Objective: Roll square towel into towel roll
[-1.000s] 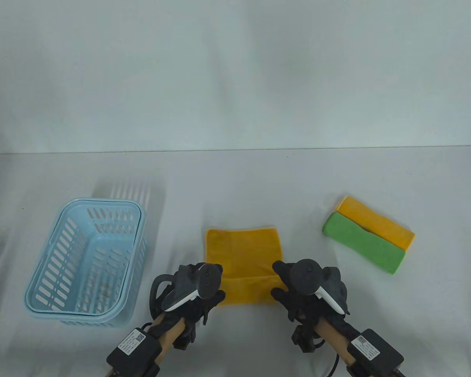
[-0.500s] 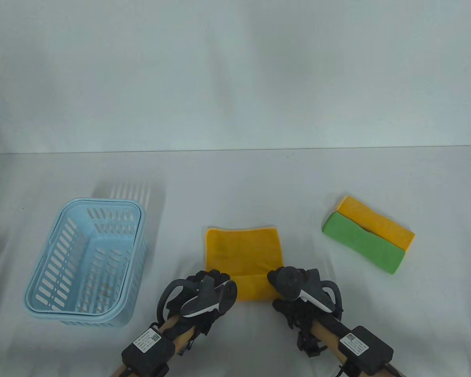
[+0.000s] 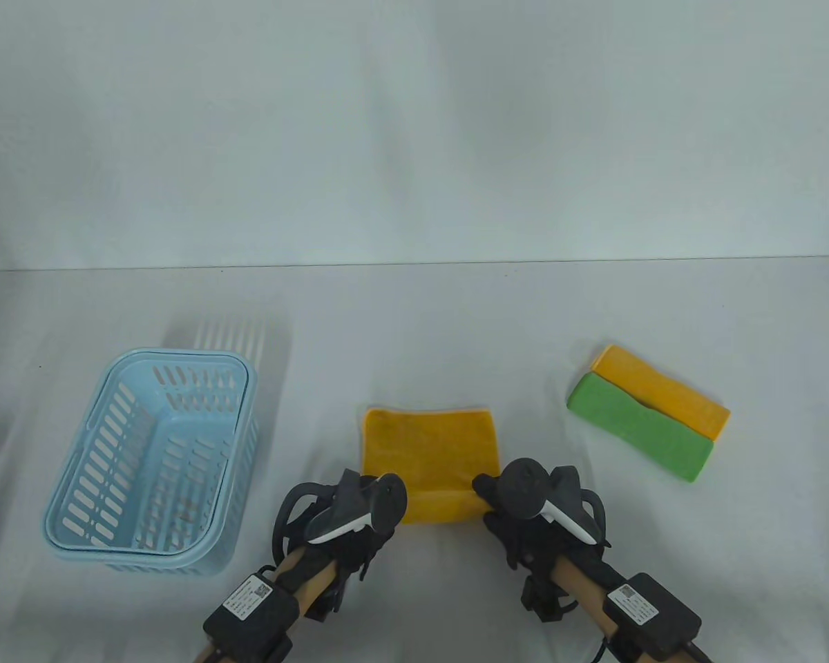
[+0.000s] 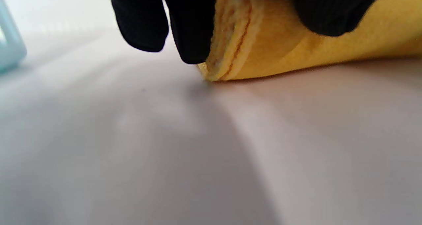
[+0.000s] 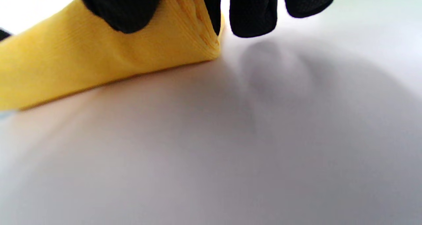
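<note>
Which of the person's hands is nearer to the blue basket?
Left. The left hand grips the yellow towel's near-left corner, just right of the blue basket. The right hand grips the near-right corner, farther away across the towel.

Black sensor gloves [image 3: 518, 545], grey-and-white trackers [image 3: 359, 507], labelled black wrist boxes [image 3: 653, 615] with cables.

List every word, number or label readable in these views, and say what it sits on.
Nothing can be read.
White label on the black box strapped to the left forearm: print too small to read.
White label on the black box strapped to the right forearm: print too small to read.
Both wrist views show no text.
</note>
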A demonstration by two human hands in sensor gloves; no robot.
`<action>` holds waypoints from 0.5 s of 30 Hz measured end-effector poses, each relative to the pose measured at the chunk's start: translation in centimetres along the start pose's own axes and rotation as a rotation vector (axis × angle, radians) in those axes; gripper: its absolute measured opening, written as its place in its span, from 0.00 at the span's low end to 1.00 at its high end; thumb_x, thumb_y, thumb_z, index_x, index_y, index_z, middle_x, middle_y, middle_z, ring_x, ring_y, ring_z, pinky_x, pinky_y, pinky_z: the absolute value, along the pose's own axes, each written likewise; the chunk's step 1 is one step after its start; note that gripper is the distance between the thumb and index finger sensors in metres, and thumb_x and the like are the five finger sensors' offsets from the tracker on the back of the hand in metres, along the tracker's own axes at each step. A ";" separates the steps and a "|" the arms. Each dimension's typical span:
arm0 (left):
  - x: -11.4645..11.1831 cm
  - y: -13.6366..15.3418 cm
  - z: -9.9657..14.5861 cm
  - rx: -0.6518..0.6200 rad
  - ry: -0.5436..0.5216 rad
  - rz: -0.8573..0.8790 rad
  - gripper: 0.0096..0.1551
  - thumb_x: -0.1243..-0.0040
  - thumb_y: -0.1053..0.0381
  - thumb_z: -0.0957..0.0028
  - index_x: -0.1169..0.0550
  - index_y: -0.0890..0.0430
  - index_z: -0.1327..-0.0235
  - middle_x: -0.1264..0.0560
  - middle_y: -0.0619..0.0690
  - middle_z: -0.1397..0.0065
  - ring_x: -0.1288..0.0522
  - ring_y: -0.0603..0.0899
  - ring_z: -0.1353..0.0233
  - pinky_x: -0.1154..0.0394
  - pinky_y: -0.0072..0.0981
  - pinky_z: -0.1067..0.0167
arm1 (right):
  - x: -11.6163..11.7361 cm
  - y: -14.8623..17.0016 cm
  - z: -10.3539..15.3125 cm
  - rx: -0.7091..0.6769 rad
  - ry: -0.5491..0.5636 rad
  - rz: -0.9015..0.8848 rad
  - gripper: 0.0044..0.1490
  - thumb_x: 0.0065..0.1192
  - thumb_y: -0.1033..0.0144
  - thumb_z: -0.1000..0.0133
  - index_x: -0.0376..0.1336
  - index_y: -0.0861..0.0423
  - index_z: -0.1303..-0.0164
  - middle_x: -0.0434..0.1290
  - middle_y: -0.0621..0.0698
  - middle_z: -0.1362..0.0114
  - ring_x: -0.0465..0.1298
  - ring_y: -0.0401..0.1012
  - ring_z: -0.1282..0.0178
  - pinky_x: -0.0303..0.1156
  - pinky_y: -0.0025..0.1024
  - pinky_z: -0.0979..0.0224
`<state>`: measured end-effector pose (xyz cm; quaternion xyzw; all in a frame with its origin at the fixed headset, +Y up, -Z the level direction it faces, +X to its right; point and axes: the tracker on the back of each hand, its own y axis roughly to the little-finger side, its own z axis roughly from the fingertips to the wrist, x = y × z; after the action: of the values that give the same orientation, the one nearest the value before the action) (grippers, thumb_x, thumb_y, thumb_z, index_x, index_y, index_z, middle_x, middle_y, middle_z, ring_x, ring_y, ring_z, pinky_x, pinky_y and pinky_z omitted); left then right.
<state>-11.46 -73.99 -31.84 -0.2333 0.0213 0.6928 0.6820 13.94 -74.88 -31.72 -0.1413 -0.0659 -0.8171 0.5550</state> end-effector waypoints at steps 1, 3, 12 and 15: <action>0.1 0.4 0.0 0.005 0.009 0.043 0.39 0.43 0.39 0.58 0.34 0.42 0.28 0.33 0.44 0.23 0.28 0.56 0.25 0.30 0.53 0.28 | 0.0 0.2 0.0 0.010 -0.004 -0.039 0.38 0.60 0.49 0.56 0.57 0.37 0.33 0.69 0.41 0.27 0.69 0.49 0.26 0.64 0.54 0.27; 0.2 1.3 0.0 0.032 0.022 0.144 0.40 0.43 0.38 0.58 0.33 0.43 0.28 0.31 0.45 0.24 0.26 0.57 0.27 0.30 0.54 0.29 | -0.2 0.5 0.0 0.035 -0.009 -0.110 0.38 0.61 0.49 0.57 0.57 0.38 0.33 0.71 0.42 0.30 0.69 0.48 0.27 0.64 0.54 0.27; 0.4 3.0 0.1 0.110 0.043 0.329 0.38 0.43 0.36 0.59 0.26 0.47 0.33 0.19 0.45 0.36 0.16 0.55 0.39 0.24 0.52 0.35 | -0.3 0.9 -0.1 0.105 0.000 -0.164 0.39 0.61 0.46 0.58 0.60 0.43 0.34 0.80 0.44 0.45 0.79 0.46 0.44 0.71 0.51 0.34; 0.2 3.0 -0.1 0.120 0.058 0.318 0.37 0.42 0.36 0.59 0.24 0.48 0.35 0.16 0.43 0.43 0.13 0.53 0.46 0.22 0.52 0.38 | -0.2 1.2 -0.2 0.134 -0.014 -0.175 0.40 0.62 0.45 0.59 0.61 0.44 0.35 0.82 0.45 0.52 0.80 0.45 0.50 0.72 0.50 0.37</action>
<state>-14.27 -74.05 -32.90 -0.2055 0.1191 0.7826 0.5755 15.11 -75.22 -32.01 -0.1030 -0.1364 -0.8552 0.4893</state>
